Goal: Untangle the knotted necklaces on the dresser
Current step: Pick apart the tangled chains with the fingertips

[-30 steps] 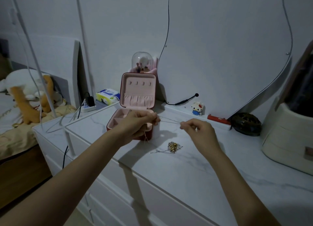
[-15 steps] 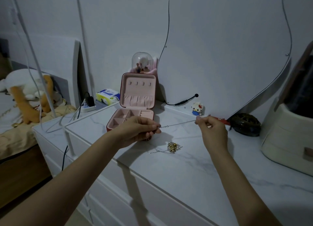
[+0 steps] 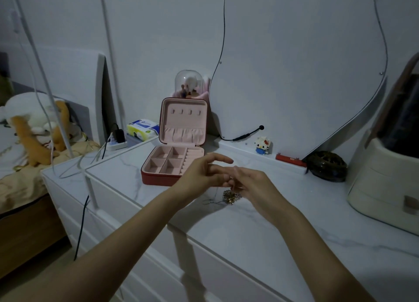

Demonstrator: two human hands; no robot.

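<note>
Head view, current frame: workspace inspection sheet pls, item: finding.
Surface: white marbled dresser top, drawers below.
Job's things: gold necklace tangle lying on the top with a thin chain trailing to its left; red jewelry box open, pink compartments look empty.
Clutter: block figurine, red bar, dark round case, glass dome, cream organizer, tissue pack.
Grippers: left hand and right hand meet just above the tangle; fingers overlap around something small, grip unclear.
Cables: black lead at the mirror base; power strip with plug; dark cord down the dresser front.
Surroundings: wavy mirror, bed with plush toy at left.
</note>
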